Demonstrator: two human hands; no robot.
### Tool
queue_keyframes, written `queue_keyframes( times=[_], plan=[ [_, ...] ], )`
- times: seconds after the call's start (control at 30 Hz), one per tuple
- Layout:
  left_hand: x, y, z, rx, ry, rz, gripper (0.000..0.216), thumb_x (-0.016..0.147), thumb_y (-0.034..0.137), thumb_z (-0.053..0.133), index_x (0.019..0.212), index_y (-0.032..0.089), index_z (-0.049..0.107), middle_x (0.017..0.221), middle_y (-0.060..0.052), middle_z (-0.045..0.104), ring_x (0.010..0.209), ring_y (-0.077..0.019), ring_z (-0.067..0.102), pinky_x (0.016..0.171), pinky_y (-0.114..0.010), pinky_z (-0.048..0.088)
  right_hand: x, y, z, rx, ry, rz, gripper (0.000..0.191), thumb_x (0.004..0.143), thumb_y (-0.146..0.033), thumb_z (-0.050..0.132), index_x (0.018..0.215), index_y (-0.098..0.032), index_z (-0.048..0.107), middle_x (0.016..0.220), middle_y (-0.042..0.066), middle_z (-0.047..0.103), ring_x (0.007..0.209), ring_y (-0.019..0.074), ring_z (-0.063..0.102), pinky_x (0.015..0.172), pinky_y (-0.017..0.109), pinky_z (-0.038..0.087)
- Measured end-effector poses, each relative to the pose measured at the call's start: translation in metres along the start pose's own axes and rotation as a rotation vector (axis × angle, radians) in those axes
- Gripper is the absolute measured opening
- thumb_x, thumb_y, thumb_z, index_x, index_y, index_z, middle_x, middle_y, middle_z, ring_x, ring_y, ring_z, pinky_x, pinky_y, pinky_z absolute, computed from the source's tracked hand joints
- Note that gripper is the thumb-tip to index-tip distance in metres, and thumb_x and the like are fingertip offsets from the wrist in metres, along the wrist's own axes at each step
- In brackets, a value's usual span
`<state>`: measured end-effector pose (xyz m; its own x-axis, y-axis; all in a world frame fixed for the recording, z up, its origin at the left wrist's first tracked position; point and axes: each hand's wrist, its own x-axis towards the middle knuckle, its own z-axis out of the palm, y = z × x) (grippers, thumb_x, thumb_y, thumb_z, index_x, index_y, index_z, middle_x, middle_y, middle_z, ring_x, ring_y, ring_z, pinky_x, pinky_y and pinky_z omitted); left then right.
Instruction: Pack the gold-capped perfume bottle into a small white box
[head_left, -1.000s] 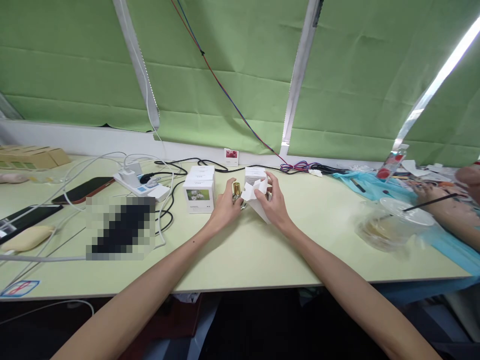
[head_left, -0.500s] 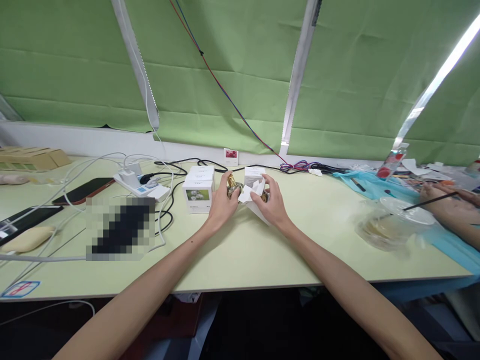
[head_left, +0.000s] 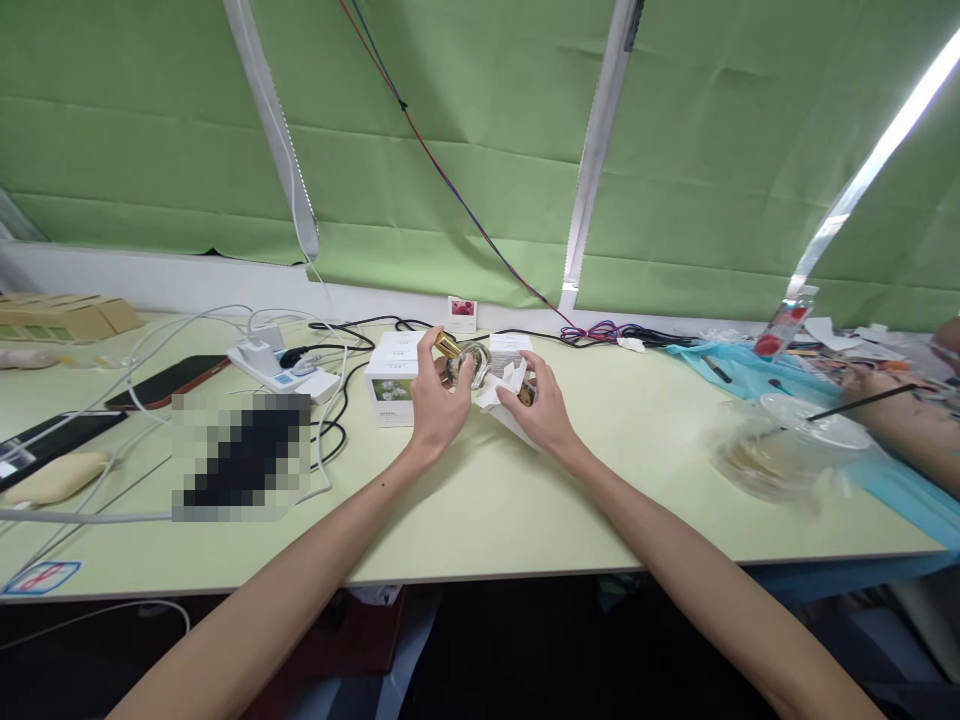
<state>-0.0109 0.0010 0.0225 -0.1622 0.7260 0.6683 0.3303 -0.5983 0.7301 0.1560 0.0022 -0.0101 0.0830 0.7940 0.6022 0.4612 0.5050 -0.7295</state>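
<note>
My left hand (head_left: 433,408) is closed around a small round glass bottle (head_left: 478,366) with a gold cap, which lies tilted, cap to the upper left. A white cardboard box (head_left: 510,388) with its paper flaps standing open is gripped in my right hand (head_left: 547,408); its mouth faces the bottle, and a brownish patterned part shows by my fingers. White boxes with a flower picture (head_left: 391,408) stand just behind my left hand. Another white box (head_left: 510,343) stands behind the one in my right hand, partly hidden.
To the left lie a power strip (head_left: 264,362) with tangled cables and some phones (head_left: 169,382). A small card (head_left: 463,312) leans at the wall. On the right are a lidded plastic cup (head_left: 757,465), a blue plastic bag (head_left: 720,365) and another person's arm (head_left: 892,420).
My left hand has moved slightly left with the bottle, away from the box mouth, and more of the bottle's glass shows. My right hand and its box have barely moved.
</note>
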Motion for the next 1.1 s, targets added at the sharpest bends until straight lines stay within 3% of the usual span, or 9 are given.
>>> queue_keyframes(
  times=[0.3, 0.53, 1.1],
  plan=[
    [-0.0037, 0.0034, 0.0024, -0.094, 0.0, -0.016, 0.061, 0.091, 0.041, 0.067, 0.144, 0.022, 0.044, 0.1, -0.007, 0.075, 0.085, -0.0182, 0.074, 0.076, -0.029, 0.058, -0.0012, -0.0037, -0.0009, 0.046, -0.077, -0.024, 0.067, 0.084, -0.052, 0.071, 0.141, -0.028, 0.048, 0.137, 0.011, 0.06, 0.126, 0.0295, 0.057, 0.113, 0.051, 0.045],
    [-0.004, 0.0013, 0.0039, -0.135, -0.054, -0.094, 0.06, 0.087, 0.039, 0.068, 0.14, 0.021, 0.046, 0.081, 0.0, 0.071, 0.071, -0.0152, 0.071, 0.066, -0.025, 0.055, -0.0019, -0.0046, -0.0008, 0.048, -0.102, -0.063, 0.069, 0.084, -0.054, 0.074, 0.141, -0.028, 0.048, 0.139, 0.011, 0.06, 0.127, 0.029, 0.058, 0.114, 0.05, 0.046],
    [-0.0032, 0.0006, 0.003, -0.062, -0.082, -0.213, 0.057, 0.086, 0.038, 0.066, 0.137, 0.02, 0.048, 0.074, 0.001, 0.069, 0.065, -0.0158, 0.067, 0.064, -0.026, 0.051, -0.0023, -0.0022, 0.0005, 0.055, -0.095, -0.087, 0.076, 0.081, -0.06, 0.078, 0.143, -0.026, 0.048, 0.139, 0.013, 0.061, 0.125, 0.03, 0.059, 0.112, 0.051, 0.047]
  ],
)
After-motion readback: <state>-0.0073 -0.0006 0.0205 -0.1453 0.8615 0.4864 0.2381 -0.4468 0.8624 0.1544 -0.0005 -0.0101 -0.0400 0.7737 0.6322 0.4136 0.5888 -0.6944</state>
